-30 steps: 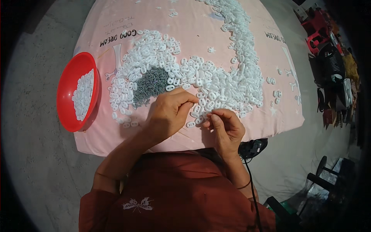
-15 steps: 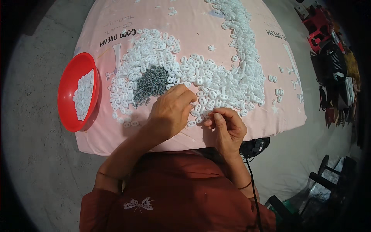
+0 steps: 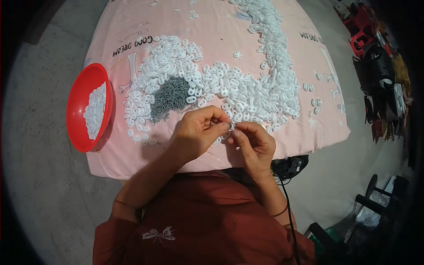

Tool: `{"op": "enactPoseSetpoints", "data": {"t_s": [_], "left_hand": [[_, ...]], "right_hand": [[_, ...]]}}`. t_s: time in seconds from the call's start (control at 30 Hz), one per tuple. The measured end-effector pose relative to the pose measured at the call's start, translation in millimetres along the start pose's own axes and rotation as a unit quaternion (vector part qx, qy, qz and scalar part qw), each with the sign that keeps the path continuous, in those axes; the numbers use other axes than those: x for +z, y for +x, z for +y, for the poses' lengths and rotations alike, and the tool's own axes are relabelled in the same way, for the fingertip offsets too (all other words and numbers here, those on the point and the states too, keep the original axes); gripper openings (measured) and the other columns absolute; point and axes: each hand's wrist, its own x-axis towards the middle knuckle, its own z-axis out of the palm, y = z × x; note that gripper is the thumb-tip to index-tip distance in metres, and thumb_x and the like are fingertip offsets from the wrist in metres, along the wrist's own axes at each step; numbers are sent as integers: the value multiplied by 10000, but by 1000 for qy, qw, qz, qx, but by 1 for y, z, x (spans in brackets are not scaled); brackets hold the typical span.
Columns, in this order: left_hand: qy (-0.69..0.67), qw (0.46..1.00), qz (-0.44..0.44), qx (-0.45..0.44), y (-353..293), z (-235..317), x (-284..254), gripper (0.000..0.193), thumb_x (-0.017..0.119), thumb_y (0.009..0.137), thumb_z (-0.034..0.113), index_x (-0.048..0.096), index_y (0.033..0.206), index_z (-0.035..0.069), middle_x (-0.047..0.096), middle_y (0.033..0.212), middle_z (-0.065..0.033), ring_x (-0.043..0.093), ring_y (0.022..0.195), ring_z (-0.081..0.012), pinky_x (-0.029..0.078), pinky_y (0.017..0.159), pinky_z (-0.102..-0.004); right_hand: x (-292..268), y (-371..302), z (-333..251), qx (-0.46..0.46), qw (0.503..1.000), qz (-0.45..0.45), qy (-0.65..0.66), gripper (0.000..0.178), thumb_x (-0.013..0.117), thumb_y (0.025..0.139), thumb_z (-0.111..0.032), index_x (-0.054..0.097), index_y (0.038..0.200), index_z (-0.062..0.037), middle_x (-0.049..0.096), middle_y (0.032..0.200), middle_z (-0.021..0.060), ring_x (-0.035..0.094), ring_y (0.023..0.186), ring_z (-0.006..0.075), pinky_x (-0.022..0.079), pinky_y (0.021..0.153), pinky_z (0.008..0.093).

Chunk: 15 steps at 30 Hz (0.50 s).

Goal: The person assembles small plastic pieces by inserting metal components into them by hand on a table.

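Over the near part of the table, my left hand [image 3: 196,136] and my right hand [image 3: 258,148] meet fingertip to fingertip. Between them shows a small white plastic piece [image 3: 232,127], pinched by the right thumb and fingers. The left thumb and forefinger are pressed together against it; whatever they hold is too small to make out. Just beyond the hands spreads a heap of white oval two-hole plastic pieces [image 3: 251,95]. A pile of small grey screws [image 3: 170,98] lies past my left hand, ringed by more white pieces [image 3: 165,57].
A red bowl [image 3: 75,110] holding small white pieces stands at the table's left edge. Pink printed cloth [image 3: 216,33] covers the table. A few white pieces [image 3: 316,102] lie apart on the right. Below the near edge hangs a black device [image 3: 291,167] with a cable.
My left hand has come away from beside the screw pile, moving right and nearer to me. Its fingertips now meet those of my right hand at the white piece.
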Motion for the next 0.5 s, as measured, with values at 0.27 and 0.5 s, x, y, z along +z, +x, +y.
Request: {"op": "enactPoseSetpoints", "data": {"t_s": [0.27,0.5], "left_hand": [[-20,998,-28,-49,-2,-1,1,82,569,955,18,595,1013,-34,660,901,-81,645,793,-105,523,714,-221],[-51,998,-16,-33,-6,-2,2,85,578,923,-43,586,1003,-72,657,893,-88,674,810,-137,563,745,-248]], "right_hand": [[-3,1,-2,-6,998,-4,-67,83,611,905,66,661,970,54,686,837,82,653,717,109,528,664,220],[-5,3,-2,-64,995,-28,-66,123,604,885,100,663,984,57,679,877,112,672,756,138,531,689,222]]}}
